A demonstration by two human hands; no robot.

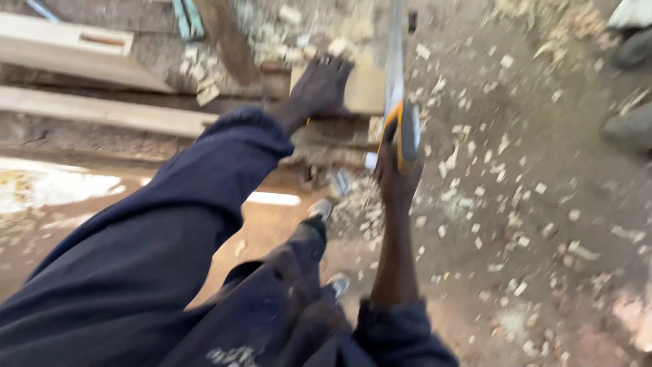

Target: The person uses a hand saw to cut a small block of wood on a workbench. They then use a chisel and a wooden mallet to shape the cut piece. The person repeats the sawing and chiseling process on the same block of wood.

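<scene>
Left hand (320, 85) spread flat on block (363, 88), fingers just left of saw (396, 75); right hand (396, 173) grips handle. Blade may jump, cut your fingers; block may shift.

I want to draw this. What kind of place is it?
Probably an outdoor woodworking spot. The right hand holds a handsaw, the left hand presses a wooden block, and wood chips cover the dirt ground.
</scene>
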